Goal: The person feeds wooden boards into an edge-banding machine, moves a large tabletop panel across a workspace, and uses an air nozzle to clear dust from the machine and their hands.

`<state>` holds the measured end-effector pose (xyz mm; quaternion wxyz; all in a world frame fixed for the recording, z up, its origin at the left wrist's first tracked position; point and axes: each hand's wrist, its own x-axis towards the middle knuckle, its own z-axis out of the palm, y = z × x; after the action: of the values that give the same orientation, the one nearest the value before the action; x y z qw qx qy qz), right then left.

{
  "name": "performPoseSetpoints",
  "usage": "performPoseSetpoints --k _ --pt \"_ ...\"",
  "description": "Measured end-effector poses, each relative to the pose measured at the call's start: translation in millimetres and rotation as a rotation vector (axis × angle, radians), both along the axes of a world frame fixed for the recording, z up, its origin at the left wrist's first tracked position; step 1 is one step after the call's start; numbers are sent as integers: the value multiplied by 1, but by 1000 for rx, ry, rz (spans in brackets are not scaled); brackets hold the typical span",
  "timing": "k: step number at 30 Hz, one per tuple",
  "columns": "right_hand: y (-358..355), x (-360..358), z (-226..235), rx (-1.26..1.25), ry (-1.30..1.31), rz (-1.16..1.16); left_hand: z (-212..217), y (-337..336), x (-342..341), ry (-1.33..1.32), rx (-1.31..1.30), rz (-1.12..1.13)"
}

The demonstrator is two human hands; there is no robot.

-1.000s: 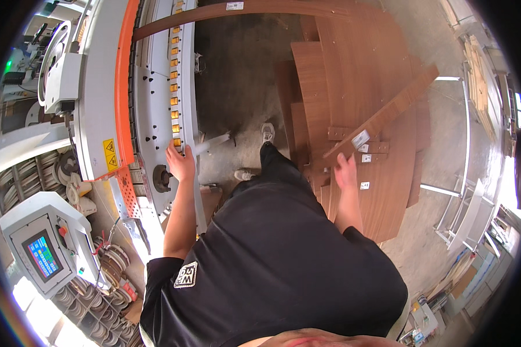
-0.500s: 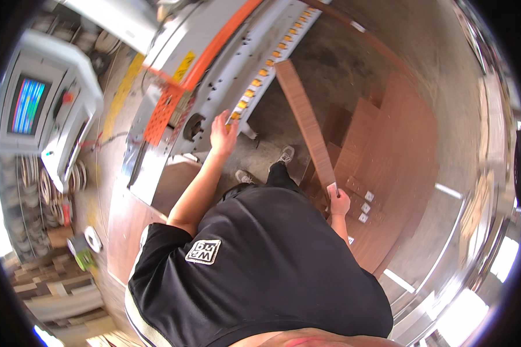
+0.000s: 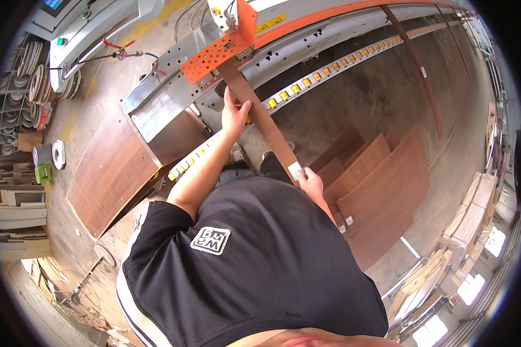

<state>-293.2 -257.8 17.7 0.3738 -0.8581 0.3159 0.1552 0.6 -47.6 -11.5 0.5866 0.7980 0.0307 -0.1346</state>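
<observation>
Dusty concrete floor (image 3: 364, 98) runs beside a long woodworking machine, whose feed rail (image 3: 330, 69) carries a row of yellow pads and ends near an orange perforated guard (image 3: 217, 55). A narrow brown board (image 3: 260, 118) lies lengthwise along that rail, its far end tucked under the guard. The left hand (image 3: 234, 115) rests on the board's left edge, fingers spread and flat against it rather than gripped around it. The right hand (image 3: 311, 180) is closed on the near end of the board, thumb beside a small white label (image 3: 296, 170).

Half a second ago the board stood clear of the rail, slanting across the floor; now it sits aligned on the rail with its tip at the guard, so by my judgement the feeding-in has begun and both hands are steering it straight.

Behind the right hand a stack of similar brown panels (image 3: 382, 191) leans on the floor. A larger brown panel (image 3: 113, 168) lies at the machine's near left.
</observation>
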Motion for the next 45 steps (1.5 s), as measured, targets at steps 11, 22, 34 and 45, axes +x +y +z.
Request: performPoseSetpoints --k 11,22,34,45 --pt "-9 52 5 113 20 23 11 -8 32 201 -435 194" --pt "-78 72 2 141 7 -12 4 -70 57 260 -496 192" --pt "-141 99 33 -463 -520 -182 -7 -155 98 246 -358 -82" --pt "-78 -95 -36 -193 -311 -931 -15 -155 23 -562 663 -652"
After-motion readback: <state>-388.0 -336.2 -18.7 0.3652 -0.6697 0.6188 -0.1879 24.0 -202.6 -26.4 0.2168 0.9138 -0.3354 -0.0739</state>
